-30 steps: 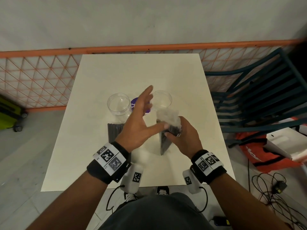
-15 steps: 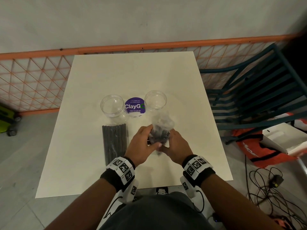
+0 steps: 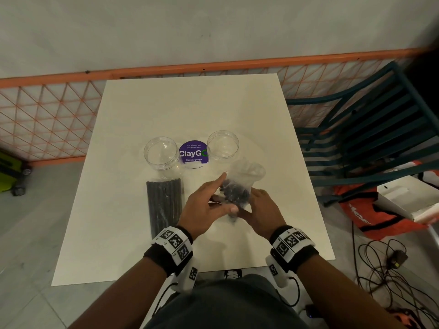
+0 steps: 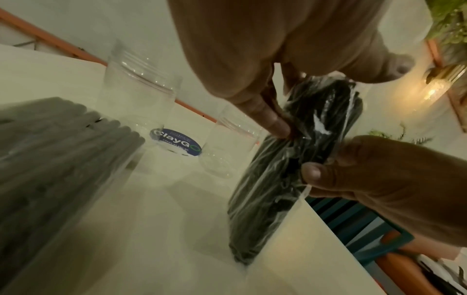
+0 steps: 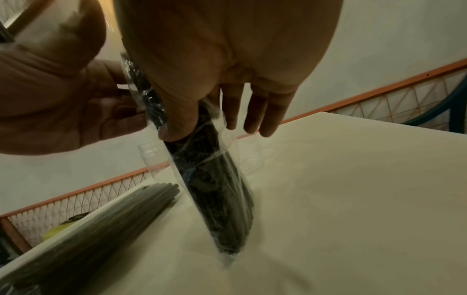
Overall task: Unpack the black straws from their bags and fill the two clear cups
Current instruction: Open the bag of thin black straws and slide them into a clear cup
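Two empty clear cups stand on the white table (image 3: 142,233), the left cup (image 3: 161,153) and the right cup (image 3: 222,144). I hold a clear bag of black straws (image 3: 237,188) upright in front of the right cup, its lower end on the table (image 5: 227,253). My left hand (image 3: 223,198) grips its upper part, index finger stretched out. My right hand (image 3: 249,203) pinches it from the right, thumb (image 5: 177,125) against the plastic. A second bag of straws (image 3: 164,205) lies flat before the left cup.
A round purple sticker (image 3: 193,151) lies between the cups. An orange mesh fence (image 3: 47,119) runs behind the table. A dark teal slatted chair (image 3: 368,138) stands to the right. Cables (image 3: 392,269) and an orange bag (image 3: 370,210) lie on the floor.
My left hand, open and raised a second ago, has come down onto the bag. Both hands now hold it upright, and the left index finger has just stretched out.
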A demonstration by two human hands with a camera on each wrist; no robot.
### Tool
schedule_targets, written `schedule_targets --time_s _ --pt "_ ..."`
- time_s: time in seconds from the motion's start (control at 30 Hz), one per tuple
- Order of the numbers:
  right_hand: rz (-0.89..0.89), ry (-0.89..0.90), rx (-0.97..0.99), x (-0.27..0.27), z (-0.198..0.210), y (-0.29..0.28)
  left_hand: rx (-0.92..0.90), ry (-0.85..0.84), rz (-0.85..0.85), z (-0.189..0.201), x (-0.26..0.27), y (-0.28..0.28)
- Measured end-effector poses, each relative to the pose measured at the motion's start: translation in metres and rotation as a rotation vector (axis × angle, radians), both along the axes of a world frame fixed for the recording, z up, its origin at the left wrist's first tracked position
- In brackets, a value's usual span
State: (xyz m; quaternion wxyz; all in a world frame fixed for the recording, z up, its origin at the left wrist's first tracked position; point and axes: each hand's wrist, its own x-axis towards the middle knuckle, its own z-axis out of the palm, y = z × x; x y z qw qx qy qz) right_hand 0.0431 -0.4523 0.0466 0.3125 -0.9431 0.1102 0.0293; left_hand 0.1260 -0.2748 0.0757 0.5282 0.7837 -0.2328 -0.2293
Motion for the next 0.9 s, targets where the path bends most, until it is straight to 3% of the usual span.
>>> schedule_targets --time_s 0.13,0.23,0.3,0.53,0.73,0.8,0.9 --pt "0.006 0.05 -0.059 0.002 -0.001 0.001 0.034 -0.058 0.012 -0.008 0.003 0.0" --pt "-0.086 -0.002 0.242 0.0 0.006 0.0 0.01 -0.097 0.011 -0.014 0.003 -0.003" --pt "-0.122 -0.022 0.333 -0.003 0.011 0.001 0.02 -0.12 0.019 -0.018 0.001 -0.007" --pt "-0.06 0.09 0.123 -0.005 0.0 -0.005 0.285 -0.252 -0.155 -0.024 0.003 -0.008" --pt "0.01 0.199 0.034 0.001 -0.009 -0.004 0.467 -0.183 -0.19 -0.028 0.001 -0.013" --pt "0.041 0.212 -0.019 0.004 -0.005 -0.004 0.389 -0.162 -0.164 -0.032 0.001 -0.011" --pt "0.058 0.224 -0.06 0.005 -0.002 -0.003 0.131 -0.039 -0.075 -0.027 0.001 -0.009"
